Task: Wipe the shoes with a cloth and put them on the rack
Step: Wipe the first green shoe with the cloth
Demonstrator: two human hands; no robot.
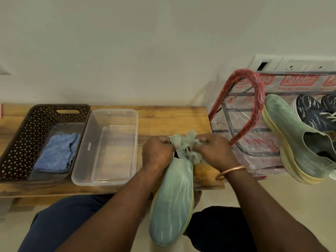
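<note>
The wooden surface (pixel 172 117) serves as a workbench. The plastic-wrapped rack (pixel 261 95) stands just off its right end, within easy reach, and already holds one green knit shoe (pixel 294 140) and dark blue shoes (pixel 312 111). At the surface's left end a brown perforated basket (pixel 21 128) holds a folded blue cloth (pixel 56 153), with a clear plastic container (pixel 87 142) beside it. The matching green shoe (pixel 172 206) leans heel-first on the surface's near edge, toe towards the person, probably to steady it. The left hand (pixel 156 151) and right hand (pixel 214 151) both clench bunched pale-green fabric (pixel 189 144) at its opening; whether that is a rag or the collar is unclear. Nothing blocks the rack.
</note>
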